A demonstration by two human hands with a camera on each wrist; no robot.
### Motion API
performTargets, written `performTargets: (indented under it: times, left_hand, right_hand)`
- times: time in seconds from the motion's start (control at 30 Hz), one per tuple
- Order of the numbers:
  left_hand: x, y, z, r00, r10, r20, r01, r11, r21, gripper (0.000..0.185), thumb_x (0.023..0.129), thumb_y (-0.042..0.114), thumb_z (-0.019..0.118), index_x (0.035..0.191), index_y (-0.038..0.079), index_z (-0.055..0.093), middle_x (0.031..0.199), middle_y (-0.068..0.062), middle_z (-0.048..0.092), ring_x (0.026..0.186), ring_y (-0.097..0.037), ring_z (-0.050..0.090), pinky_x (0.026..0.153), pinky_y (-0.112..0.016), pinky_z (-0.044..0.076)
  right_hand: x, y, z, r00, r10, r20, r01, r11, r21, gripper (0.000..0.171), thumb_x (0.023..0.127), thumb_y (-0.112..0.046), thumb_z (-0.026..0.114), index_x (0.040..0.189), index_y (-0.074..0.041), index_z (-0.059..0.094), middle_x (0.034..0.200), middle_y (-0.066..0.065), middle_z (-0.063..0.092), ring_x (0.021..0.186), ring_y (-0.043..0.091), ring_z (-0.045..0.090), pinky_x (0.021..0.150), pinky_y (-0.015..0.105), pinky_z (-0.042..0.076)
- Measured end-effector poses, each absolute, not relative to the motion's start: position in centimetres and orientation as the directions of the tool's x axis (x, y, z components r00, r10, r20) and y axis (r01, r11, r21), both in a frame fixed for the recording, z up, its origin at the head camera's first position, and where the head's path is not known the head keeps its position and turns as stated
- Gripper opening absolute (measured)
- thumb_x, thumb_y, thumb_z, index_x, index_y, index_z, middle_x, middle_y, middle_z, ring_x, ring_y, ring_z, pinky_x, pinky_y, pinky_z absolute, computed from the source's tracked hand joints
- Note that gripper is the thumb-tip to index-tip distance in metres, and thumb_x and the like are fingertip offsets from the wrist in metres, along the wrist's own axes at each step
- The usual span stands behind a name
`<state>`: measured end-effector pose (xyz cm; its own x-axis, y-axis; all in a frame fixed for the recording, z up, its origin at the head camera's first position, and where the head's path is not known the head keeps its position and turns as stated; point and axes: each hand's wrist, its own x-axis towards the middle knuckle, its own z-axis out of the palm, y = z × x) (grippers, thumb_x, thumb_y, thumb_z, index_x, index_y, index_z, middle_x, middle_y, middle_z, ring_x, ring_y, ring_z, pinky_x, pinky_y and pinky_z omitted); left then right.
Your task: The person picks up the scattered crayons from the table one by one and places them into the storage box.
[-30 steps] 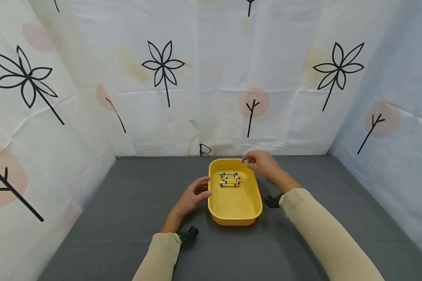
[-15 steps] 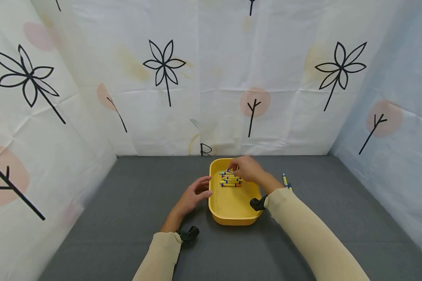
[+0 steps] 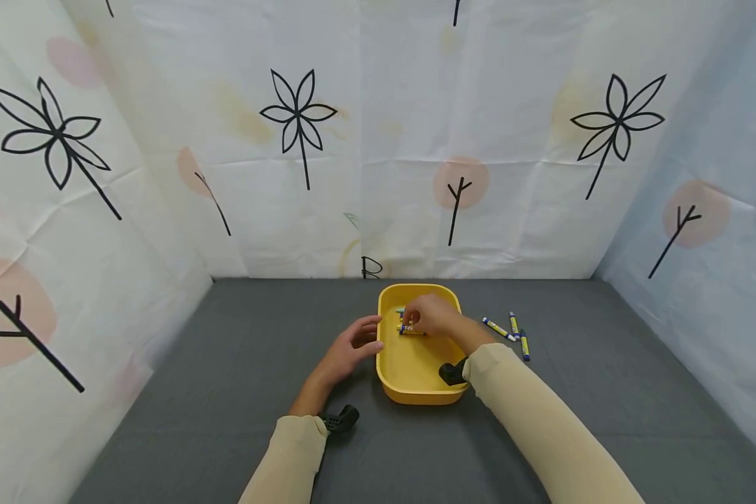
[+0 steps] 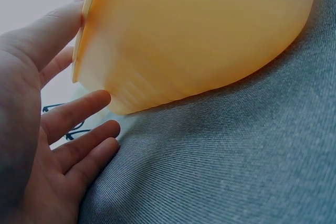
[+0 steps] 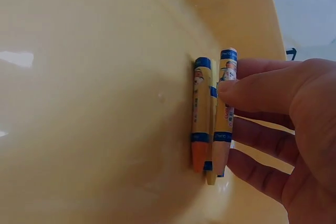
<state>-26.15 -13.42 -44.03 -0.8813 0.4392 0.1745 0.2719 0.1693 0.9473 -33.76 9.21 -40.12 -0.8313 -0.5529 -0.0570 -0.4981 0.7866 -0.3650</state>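
Observation:
A yellow plastic tray stands on the table, with several crayons in its far half. My right hand reaches inside it. In the right wrist view, the thumb and fingers pinch a crayon with a pale peach tip, close beside an orange-tipped crayon. A yellow-tipped crayon shows partly between these two. My left hand is at the tray's left side, thumb and a finger at the rim. Its other fingers extend loosely along the outer wall, seen in the left wrist view.
To the tray's right, a blue-tipped crayon and two others, including a dark-tipped crayon, lie on the grey table. A patterned white cloth closes off the back and sides.
My right hand has carried the crayon from above the far right rim leftward and down to the row inside the tray. Crayons on the right have come into view. The left hand has stayed.

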Motion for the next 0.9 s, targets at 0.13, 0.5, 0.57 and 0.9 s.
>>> performTargets:
  times: [0.13,0.5,0.57,0.9]
  left_hand:
    - [-26.3,-13.3,-44.1,-0.873,0.447,0.195,0.29,0.155,0.944,0.054,0.095,0.008,0.061,0.143,-0.002,0.04,0.139,-0.033,0.045,0.124,-0.045,0.048,0.1,-0.051,0.042]
    - [-26.3,-13.4,-44.1,-0.878,0.441,0.185,0.282,0.166,0.945,0.054,0.095,0.009,0.062,0.143,-0.002,0.041,0.139,-0.032,0.045,0.124,-0.043,0.048,0.1,-0.05,0.042]
    - [-26.3,-13.4,-44.1,-0.879,0.44,0.184,0.282,0.166,0.945,0.054,0.095,0.009,0.062,0.143,-0.001,0.041,0.139,-0.032,0.045,0.124,-0.042,0.049,0.101,-0.05,0.042]
    - [-26.2,-13.3,-43.9,-0.882,0.435,0.18,0.275,0.166,0.947,0.053,0.095,0.007,0.061,0.143,-0.003,0.041,0.139,-0.032,0.045,0.125,-0.044,0.047,0.101,-0.051,0.041]
  right_hand:
    - [-33.8,9.0,-40.6,-0.821,-0.565,-0.085,-0.496,0.778,-0.385,0.017,0.081,0.0,0.075,0.094,-0.011,0.075,0.076,-0.003,0.059,0.071,0.015,0.051,0.066,0.026,0.045]
    - [-34.0,8.8,-41.6,-0.815,-0.573,-0.089,-0.505,0.777,-0.376,0.02,0.079,0.002,0.076,0.091,-0.013,0.075,0.077,-0.005,0.06,0.072,0.013,0.052,0.067,0.026,0.047]
    - [-34.0,8.8,-41.8,-0.819,-0.568,-0.083,-0.503,0.78,-0.374,0.019,0.078,0.003,0.076,0.088,-0.013,0.073,0.076,-0.005,0.06,0.071,0.013,0.052,0.067,0.027,0.047]
    - [-33.9,8.8,-41.7,-0.856,-0.516,-0.04,-0.462,0.797,-0.39,0.015,0.079,0.002,0.075,0.082,-0.011,0.069,0.075,-0.002,0.056,0.071,0.016,0.05,0.065,0.027,0.045]
